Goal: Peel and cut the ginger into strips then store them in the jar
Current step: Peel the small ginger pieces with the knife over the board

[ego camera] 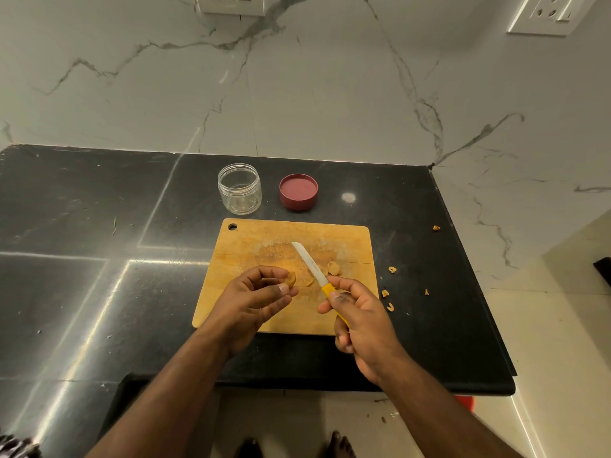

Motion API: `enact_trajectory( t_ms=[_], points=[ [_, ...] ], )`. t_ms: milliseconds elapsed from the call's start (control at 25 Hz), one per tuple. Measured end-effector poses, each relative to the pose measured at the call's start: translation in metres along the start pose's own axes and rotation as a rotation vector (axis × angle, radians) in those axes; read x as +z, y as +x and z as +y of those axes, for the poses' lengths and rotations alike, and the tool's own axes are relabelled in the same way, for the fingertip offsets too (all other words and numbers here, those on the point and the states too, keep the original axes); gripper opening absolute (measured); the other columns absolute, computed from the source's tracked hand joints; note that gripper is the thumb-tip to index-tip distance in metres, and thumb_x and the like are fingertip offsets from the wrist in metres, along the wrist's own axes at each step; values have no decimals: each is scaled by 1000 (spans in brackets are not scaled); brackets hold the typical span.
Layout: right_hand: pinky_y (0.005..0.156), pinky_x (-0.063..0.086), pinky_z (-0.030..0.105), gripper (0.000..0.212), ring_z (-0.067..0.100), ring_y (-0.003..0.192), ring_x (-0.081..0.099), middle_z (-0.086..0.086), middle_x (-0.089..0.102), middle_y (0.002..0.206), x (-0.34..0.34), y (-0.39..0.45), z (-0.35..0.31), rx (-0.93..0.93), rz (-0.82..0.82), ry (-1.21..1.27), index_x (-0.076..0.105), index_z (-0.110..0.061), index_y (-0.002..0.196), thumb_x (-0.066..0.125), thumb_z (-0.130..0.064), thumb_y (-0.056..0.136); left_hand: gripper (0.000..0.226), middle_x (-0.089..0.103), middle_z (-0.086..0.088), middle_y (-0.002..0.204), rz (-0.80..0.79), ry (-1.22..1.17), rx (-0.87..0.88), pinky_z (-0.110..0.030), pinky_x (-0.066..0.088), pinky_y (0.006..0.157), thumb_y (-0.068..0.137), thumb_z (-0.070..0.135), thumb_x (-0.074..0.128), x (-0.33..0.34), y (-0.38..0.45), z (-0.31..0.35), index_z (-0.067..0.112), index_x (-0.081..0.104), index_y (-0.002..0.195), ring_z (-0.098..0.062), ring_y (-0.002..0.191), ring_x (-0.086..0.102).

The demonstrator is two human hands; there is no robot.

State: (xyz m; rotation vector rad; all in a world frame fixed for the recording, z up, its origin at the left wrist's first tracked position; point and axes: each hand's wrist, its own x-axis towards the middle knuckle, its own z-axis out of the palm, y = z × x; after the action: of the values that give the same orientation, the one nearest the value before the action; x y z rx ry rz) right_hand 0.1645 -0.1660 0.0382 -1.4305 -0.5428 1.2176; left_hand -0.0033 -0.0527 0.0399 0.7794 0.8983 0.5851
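Left hand (254, 297) pinches a small tan ginger piece (291, 279) just above the wooden cutting board (350, 239); right hand (360, 320) grips the yellow-handled knife (312, 266), blade angled up-left, just right of the piece. Left hand is nearer. Clear open jar (239, 190) sits beyond the board

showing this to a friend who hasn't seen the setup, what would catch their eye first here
Most likely the knife with its yellow handle, gripped by the right hand with its blade angled up-left over the wooden cutting board. Next, the left hand pinching a small ginger piece at its fingertips above the board. Behind the board, on the black counter, stand an empty clear jar and, to its right, its red lid.
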Motion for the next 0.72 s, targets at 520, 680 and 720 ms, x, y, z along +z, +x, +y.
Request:
enact_trajectory(
  t_ms=[520,680,720],
  points=[
    [47,40,9,33,-1,50,54,2,66,81,13,-4,1,-161,-76,-166,59,-27,130,51,-11,101,45,71,-20,115,-34,-265,-83,-28,62,77,80,-7,64,7,-1,-4,4,66,124,-27,97,73],
    [45,38,10,33,1,48,52,3,65,82,16,-6,-2,-154,-82,-149,59,-26,131,51,-13,102,47,72,-19,110,-64,-288,-92,-27,62,76,81,-8,63,10,-2,-1,-1,61,128,-25,94,73],
    [43,35,12,33,4,44,46,4,64,81,17,-7,-3,-146,-91,-119,60,-27,130,51,-13,102,48,71,-19,109,-66,-290,-92,-27,62,77,81,-7,64,10,-3,0,-1,60,128,-25,94,73]
  ],
)
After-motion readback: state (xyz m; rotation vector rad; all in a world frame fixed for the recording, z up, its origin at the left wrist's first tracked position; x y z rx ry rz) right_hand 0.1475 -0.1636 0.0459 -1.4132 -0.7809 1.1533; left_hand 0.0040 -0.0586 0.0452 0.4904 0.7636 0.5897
